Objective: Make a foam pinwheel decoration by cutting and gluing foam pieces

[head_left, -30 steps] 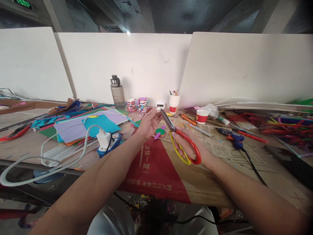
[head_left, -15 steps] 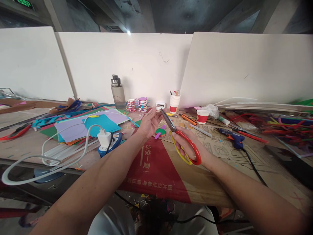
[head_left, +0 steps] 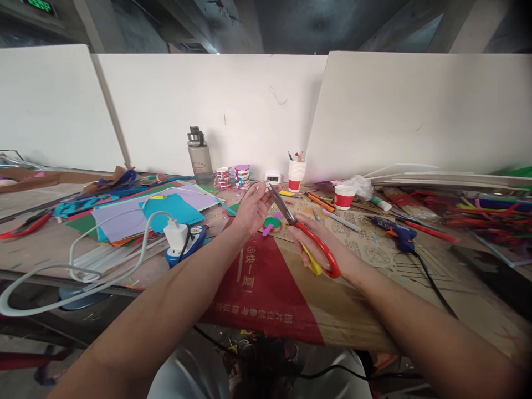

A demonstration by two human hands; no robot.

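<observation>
Cluttered surface point(head_left: 374, 299) below, right hand point(head_left: 320, 244) wrapped through the red and yellow handles of the scissors point(head_left: 305, 235), blades nearly closed, pointing up toward the left hand point(head_left: 251, 208). That grip pinches a small pale scrap point(head_left: 267, 183) right at the blade tips.
</observation>
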